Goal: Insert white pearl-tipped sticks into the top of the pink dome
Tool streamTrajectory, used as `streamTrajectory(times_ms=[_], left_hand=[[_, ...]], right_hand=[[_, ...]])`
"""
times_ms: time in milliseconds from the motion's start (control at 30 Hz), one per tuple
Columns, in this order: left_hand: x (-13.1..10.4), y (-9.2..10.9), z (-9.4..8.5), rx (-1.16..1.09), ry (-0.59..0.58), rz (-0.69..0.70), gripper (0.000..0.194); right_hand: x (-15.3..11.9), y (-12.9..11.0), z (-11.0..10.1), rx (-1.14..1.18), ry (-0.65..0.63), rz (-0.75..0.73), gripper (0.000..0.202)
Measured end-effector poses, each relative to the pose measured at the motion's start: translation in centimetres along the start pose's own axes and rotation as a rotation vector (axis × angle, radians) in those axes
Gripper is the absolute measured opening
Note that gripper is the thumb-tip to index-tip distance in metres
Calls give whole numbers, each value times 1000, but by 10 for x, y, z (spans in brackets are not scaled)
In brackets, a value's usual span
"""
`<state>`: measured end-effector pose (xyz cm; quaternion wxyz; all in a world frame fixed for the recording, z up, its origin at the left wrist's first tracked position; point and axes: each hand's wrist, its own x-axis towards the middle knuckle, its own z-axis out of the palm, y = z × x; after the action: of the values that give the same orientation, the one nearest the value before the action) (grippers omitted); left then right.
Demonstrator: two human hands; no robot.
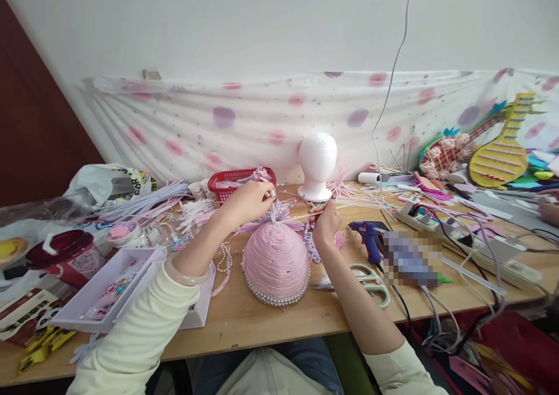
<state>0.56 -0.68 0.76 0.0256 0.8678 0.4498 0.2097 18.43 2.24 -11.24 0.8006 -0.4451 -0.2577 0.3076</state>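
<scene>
A pink dome (276, 258) wrapped in yarn-like strands, edged with silvery beads, stands on the wooden table. Above its top, my left hand (257, 198) is closed, its fingertips pinching something small near the pale twisted tip. My right hand (326, 221) is closed to the right of the dome, in front of the white foam head (318, 165); a thin stick-like piece runs to its fingers, too small to make out well. Strings of beads (224, 267) lie left of the dome. A blue glue gun (369, 237) rests to the right of my right hand.
White trays (105, 293) with gems sit at left, near a dark red cup (65, 255). Behind is a red basket (225, 194). Green-handled scissors (375, 287), power strips (476, 246) and cables lie right. Another person's hand (549, 208) shows at the right edge.
</scene>
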Motion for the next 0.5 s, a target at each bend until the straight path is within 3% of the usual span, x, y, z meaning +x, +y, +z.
streamTrajectory(times_ms=[267, 500], left_hand=[[-3, 5, 4, -38, 7, -61, 20], [-2, 4, 6, -12, 6, -49, 20]], right_hand=[[1, 2, -4, -144, -50, -89, 60], [6, 4, -6, -136, -65, -53, 56]])
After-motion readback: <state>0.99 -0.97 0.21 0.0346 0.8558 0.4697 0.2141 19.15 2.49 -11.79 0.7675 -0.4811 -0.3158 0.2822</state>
